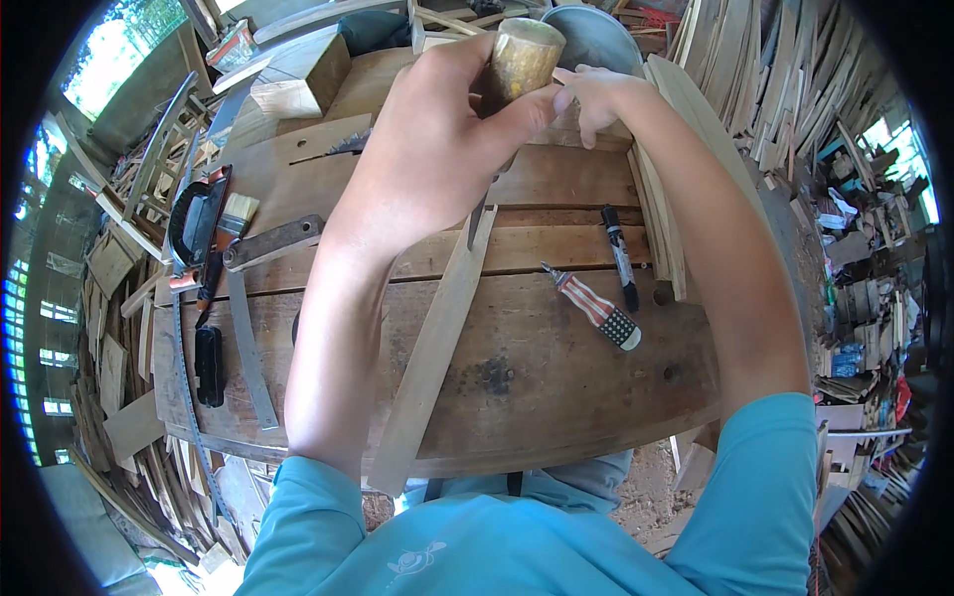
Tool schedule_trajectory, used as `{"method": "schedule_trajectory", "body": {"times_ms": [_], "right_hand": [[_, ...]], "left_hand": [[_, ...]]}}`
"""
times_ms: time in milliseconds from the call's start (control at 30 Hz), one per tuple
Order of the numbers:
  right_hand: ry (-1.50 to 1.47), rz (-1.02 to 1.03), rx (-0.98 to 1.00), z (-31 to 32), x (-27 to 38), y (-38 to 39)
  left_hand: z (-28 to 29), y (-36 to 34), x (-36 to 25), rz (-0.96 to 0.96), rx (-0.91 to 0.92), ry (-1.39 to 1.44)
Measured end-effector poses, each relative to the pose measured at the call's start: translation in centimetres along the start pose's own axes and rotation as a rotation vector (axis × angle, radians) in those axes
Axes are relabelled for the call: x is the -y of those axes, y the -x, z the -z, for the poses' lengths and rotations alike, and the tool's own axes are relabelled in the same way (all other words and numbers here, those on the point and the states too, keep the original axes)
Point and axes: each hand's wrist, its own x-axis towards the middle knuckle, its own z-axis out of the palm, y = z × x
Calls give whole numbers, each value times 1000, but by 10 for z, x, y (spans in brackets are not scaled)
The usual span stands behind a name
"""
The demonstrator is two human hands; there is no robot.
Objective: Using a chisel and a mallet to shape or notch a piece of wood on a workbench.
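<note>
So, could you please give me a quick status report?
Left hand closed around wooden-handled tool, blade at wooden strip. Right hand open, near tool handle. Striped object and marker lie right, clear of strip.

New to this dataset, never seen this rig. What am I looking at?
No robot: these are a person's bare hands, seen by the left of two head-worn fisheye cameras looking down, so edges bend. It's one unmirrored picture.

The left hand grips a thick wooden handle; a metal blade points down at a wood strip on the bench. The right hand is beyond the handle; I can't tell what it touches.

Right of the strip: a marker and flag-patterned tool. Left: a brush and black case.
</note>
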Motion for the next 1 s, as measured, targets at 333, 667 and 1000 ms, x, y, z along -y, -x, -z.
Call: {"method": "schedule_trajectory", "body": {"times_ms": [333,667,1000], "right_hand": [[-39,-9,68,-26,-4,-22],[-166,202,-109,-12,-24,-12],[-215,273,-440,40,-30,73]], "left_hand": [[10,2,1,-103,29,43],[-8,-17,16,-250,46,226],[-35,-7,12,-186,6,175]]}}
